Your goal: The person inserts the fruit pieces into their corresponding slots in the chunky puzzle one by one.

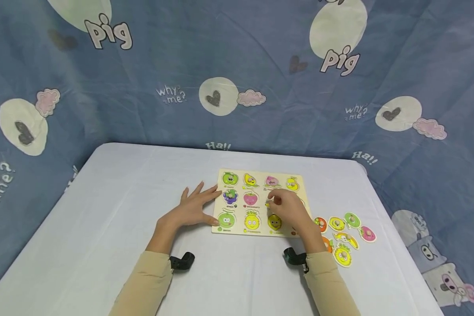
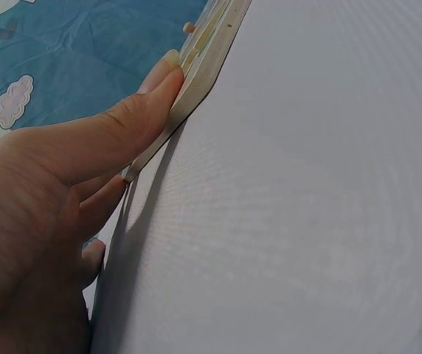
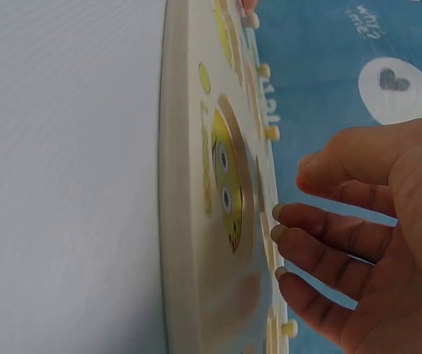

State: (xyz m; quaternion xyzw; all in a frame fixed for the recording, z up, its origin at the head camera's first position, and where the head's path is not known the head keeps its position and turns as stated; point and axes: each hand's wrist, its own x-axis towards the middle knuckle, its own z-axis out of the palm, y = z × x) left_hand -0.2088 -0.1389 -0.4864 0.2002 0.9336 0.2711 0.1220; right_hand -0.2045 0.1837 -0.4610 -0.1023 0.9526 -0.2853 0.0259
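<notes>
A wooden fruit puzzle board [image 1: 240, 211] lies on the table, with printed fruit slots and knobbed pieces in its top row. My left hand [image 1: 193, 208] is at its left edge, fingers spread and thumb on the corner. In the left wrist view the thumb [image 2: 133, 122] rests on the board's rim. Over the board's right half is my right hand [image 1: 290, 206], fingers bent near the middle-row slot above the lemon picture [image 1: 274, 222]. In the right wrist view the fingertips [image 3: 279, 234] are right at the board's surface; I cannot tell whether the thumb and index pinch anything.
Loose fruit pieces lie right of the board: a banana [image 1: 346, 240], a pineapple [image 1: 342, 256], a green round one [image 1: 352, 220], a pink one [image 1: 367, 234] and others. My right forearm partly covers an orange piece [image 1: 327, 244]. A blue patterned cloth [image 1: 237, 52] hangs behind the white table [image 1: 83, 219].
</notes>
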